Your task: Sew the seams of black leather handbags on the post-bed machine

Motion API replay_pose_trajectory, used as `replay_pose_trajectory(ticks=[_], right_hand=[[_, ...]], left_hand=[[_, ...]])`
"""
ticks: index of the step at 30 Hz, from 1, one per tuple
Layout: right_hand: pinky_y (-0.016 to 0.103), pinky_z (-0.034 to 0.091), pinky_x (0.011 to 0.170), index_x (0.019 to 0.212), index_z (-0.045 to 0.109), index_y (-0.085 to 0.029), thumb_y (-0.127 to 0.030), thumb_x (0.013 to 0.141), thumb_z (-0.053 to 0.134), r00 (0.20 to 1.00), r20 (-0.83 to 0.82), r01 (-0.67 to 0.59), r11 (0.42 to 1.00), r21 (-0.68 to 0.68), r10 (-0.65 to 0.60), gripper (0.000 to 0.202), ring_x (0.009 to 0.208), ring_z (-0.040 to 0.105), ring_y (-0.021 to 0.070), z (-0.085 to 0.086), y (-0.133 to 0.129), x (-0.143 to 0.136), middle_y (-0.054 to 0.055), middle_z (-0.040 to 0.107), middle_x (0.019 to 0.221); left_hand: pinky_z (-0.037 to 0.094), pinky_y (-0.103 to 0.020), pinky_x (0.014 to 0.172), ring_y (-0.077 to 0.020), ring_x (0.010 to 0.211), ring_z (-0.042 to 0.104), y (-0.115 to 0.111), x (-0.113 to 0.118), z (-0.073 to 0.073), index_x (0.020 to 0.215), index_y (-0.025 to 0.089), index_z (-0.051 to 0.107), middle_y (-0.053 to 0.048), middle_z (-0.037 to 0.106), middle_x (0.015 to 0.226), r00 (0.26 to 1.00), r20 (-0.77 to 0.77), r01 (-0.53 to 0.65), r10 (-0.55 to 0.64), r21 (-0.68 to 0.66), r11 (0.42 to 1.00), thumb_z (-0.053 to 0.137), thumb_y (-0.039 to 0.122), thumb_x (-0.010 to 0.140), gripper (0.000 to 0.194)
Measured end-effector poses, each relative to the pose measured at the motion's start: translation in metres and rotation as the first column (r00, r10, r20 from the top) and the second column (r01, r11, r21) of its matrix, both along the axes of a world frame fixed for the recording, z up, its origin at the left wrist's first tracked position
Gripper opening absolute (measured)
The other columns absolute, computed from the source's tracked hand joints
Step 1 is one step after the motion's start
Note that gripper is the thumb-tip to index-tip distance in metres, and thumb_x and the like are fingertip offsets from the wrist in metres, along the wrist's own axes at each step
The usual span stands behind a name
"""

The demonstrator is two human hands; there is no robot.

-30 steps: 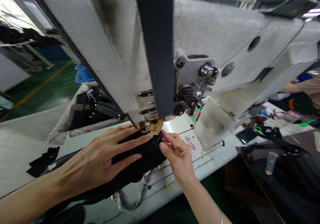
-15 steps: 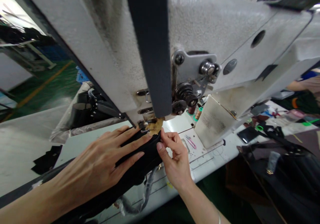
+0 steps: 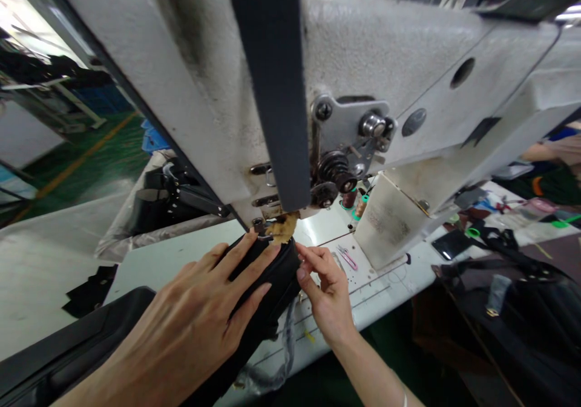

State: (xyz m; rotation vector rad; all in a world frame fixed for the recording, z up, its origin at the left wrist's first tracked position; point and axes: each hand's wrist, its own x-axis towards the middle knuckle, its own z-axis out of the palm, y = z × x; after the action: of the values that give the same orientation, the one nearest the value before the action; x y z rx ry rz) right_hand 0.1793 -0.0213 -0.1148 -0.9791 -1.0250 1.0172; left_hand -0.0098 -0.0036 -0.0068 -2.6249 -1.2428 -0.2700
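A black, leather-like bag piece (image 3: 276,286) lies under the head of a large sewing machine (image 3: 363,50). My left hand (image 3: 204,301) rests on top of it with the fingers spread, their tips close to the presser foot. At the piece's right edge, my right hand (image 3: 329,295) pinches the material between thumb and fingers. A ragged tan scrap (image 3: 284,230) hangs at the needle area and hides part of the foot. From the piece's underside trails a plastic-wrapped strap (image 3: 288,340). More black material (image 3: 91,346) stretches to the lower left, partly behind my left forearm.
Pink-handled thread snips (image 3: 348,258) lie on the machine bed, right of my right hand. Thread spools (image 3: 361,207) stand behind. A dark phone (image 3: 449,245) and a black bag (image 3: 535,316) are at the right. Black cut pieces (image 3: 91,289) lie on the left-hand table.
The black piece has turned a little under the foot, and its left portion shows more at the lower left. Both my hands have shifted slightly to the right with it.
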Motion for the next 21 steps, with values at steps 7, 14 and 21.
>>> replay_pose_trajectory(ticks=[7, 14, 21], right_hand=[[0.034, 0.044, 0.090, 0.122, 0.075, -0.033, -0.021, 0.086, 0.067, 0.997, -0.063, 0.037, 0.980, -0.193, -0.050, 0.038, 0.098, 0.056, 0.0184, -0.040, -0.019, 0.006, 0.003, 0.061, 0.109], [0.033, 0.046, 0.086, 0.113, 0.080, -0.029, -0.026, 0.080, 0.073, 0.980, -0.127, 0.100, 0.930, -0.354, -0.154, 0.034, 0.091, 0.058, 0.0178, -0.078, -0.028, 0.008, 0.002, 0.065, 0.100], [0.033, 0.053, 0.061, 0.092, 0.080, -0.018, -0.048, 0.086, 0.072, 0.965, -0.127, 0.159, 0.898, -0.410, -0.229, 0.032, 0.069, 0.065, 0.0194, -0.097, -0.025, -0.003, 0.007, 0.072, 0.079]], left_hand=[[0.064, -0.049, 0.085, -0.0317, 0.117, 0.068, -0.011, 0.012, 0.005, 0.152, 0.030, 0.044, -0.009, 0.057, 0.148, 0.998, -0.028, -0.061, 0.063, 0.076, 0.995, 0.045, 0.037, 0.099, 0.053], [0.065, -0.043, 0.066, -0.0325, 0.106, 0.073, -0.025, 0.032, 0.004, 0.148, 0.023, 0.048, -0.016, 0.059, 0.144, 0.984, -0.003, -0.176, 0.177, 0.110, 0.978, 0.043, 0.038, 0.099, 0.052], [0.063, -0.045, 0.065, -0.0355, 0.105, 0.072, -0.038, 0.044, -0.003, 0.151, 0.021, 0.045, -0.018, 0.057, 0.146, 0.967, -0.003, -0.254, 0.255, 0.096, 0.962, 0.043, 0.033, 0.096, 0.056]])
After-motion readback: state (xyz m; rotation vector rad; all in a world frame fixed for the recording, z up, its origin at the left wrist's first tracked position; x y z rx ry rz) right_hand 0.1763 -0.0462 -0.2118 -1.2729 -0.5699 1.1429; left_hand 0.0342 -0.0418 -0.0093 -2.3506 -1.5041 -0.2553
